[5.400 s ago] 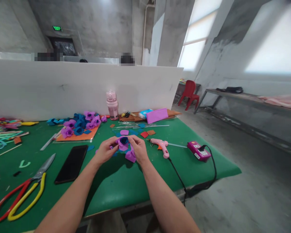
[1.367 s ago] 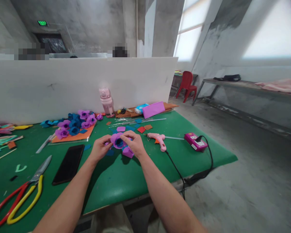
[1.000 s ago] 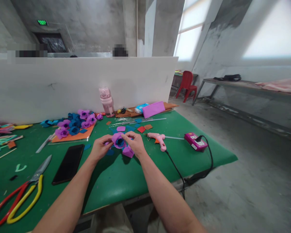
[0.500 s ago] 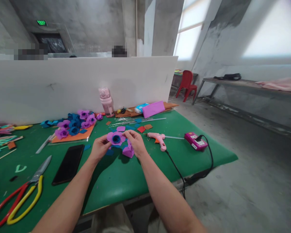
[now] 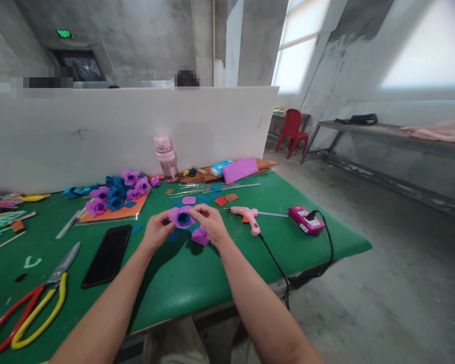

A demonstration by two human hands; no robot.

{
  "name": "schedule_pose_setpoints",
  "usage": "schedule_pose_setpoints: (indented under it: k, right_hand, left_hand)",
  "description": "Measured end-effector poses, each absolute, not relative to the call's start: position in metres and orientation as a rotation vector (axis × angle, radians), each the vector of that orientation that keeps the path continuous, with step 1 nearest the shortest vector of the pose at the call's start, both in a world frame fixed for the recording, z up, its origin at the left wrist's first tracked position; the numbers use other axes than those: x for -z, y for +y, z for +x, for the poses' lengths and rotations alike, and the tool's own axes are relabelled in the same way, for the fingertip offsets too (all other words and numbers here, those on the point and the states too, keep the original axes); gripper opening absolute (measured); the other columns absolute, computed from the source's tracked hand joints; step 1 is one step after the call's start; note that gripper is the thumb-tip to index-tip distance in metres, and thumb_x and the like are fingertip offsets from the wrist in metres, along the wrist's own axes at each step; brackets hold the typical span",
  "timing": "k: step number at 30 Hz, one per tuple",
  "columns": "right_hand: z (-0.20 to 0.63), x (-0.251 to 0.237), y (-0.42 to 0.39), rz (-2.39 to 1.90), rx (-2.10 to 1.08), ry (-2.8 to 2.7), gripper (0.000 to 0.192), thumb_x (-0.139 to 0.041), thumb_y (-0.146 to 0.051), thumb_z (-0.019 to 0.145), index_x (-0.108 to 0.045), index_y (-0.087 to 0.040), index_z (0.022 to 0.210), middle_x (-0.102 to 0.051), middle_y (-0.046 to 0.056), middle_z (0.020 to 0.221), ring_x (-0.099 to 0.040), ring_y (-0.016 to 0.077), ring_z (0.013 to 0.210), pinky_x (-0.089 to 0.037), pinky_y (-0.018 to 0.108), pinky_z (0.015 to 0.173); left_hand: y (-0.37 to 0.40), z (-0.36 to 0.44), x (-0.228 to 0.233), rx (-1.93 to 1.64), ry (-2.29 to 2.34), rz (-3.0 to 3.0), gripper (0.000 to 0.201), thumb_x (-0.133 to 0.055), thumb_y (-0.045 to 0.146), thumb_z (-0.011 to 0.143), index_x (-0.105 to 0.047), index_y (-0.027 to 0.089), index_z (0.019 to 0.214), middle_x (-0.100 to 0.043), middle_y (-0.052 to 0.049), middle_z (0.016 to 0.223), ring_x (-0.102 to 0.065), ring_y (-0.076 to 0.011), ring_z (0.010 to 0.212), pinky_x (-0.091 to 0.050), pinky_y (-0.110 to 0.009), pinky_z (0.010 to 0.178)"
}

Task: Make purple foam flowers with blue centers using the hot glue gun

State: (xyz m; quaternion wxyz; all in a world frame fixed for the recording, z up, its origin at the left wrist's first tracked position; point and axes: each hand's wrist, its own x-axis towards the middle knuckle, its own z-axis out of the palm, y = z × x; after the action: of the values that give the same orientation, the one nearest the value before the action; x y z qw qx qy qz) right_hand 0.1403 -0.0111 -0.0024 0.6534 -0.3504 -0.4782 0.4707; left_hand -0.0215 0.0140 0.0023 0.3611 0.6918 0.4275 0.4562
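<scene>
Over a green tabletop (image 5: pixel 182 288) in a bare concrete room, left hand (image 5: pixel 157 231) and right hand (image 5: pixel 211 223) each keep a pinching grip on a purple foam flower (image 5: pixel 181 217).

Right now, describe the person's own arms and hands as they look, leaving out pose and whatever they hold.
Both forearms are bare up to the bottom edge of the picture: no sleeves or cuffs show. The left hand and the right hand wear no gloves. No watch, bracelet or band shows on either wrist, and no ring can be made out, though the fingers are small in this view. No markings are visible.
</scene>
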Motion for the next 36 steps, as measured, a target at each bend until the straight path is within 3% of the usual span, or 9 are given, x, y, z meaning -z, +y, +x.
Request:
schedule_pose_setpoints:
  k: [10,18,22,30,36]
  right_hand:
    - [0.142,0.000,-0.014,-0.744,-1.234,-1.016,0.015,-0.068,-0.032,0.064,-0.064,-0.018,0.065,-0.058,-0.003,0.062,-0.049,0.0092,0.060,-0.039,0.022,0.062]
    - [0.144,0.003,-0.007,-0.777,-1.205,-0.805,0.028,-0.058,-0.044,0.071,-0.062,-0.018,0.061,-0.055,-0.003,0.064,-0.047,0.0090,0.060,-0.038,0.022,0.062]
    - [0.142,0.004,-0.007,-0.788,-1.234,-0.747,0.026,-0.061,-0.043,0.068,-0.060,-0.018,0.061,-0.056,-0.002,0.065,-0.047,0.0087,0.058,-0.040,0.022,0.061]
    - [0.134,0.004,-0.015,-0.744,-1.409,-0.968,0.018,-0.064,-0.035,0.064,-0.059,-0.017,0.064,-0.060,-0.001,0.067,-0.049,0.0078,0.054,-0.040,0.021,0.055]
    - [0.123,0.012,-0.012,-0.830,-1.252,-1.175,0.018,-0.066,-0.029,0.061,-0.058,-0.020,0.074,-0.058,-0.003,0.069,-0.050,0.0084,0.057,-0.041,0.021,0.054]
  left_hand:
    - [0.013,-0.021,-0.004,-1.158,1.093,1.785,0.020,-0.067,0.029,0.060,-0.068,0.014,0.074,-0.061,0.002,0.057,-0.048,-0.0095,0.048,-0.040,-0.020,0.048]
    - [0.013,-0.018,-0.002,-1.209,1.111,1.745,0.023,-0.068,0.029,0.058,-0.068,0.015,0.076,-0.066,-0.001,0.066,-0.055,-0.0132,0.056,-0.044,-0.022,0.051]
    - [0.013,-0.016,0.000,-1.287,1.180,1.628,0.021,-0.069,0.027,0.057,-0.065,0.014,0.073,-0.063,0.000,0.060,-0.055,-0.0128,0.055,-0.043,-0.021,0.051]
    - [0.015,-0.017,0.005,-1.395,1.186,1.573,0.011,-0.065,0.022,0.058,-0.058,0.016,0.065,-0.055,0.006,0.051,-0.044,-0.0061,0.042,-0.037,-0.017,0.042]
    - [0.013,-0.011,0.007,-1.391,1.105,1.463,0.023,-0.069,0.027,0.057,-0.063,0.015,0.076,-0.063,0.002,0.060,-0.055,-0.0098,0.051,-0.046,-0.021,0.050]
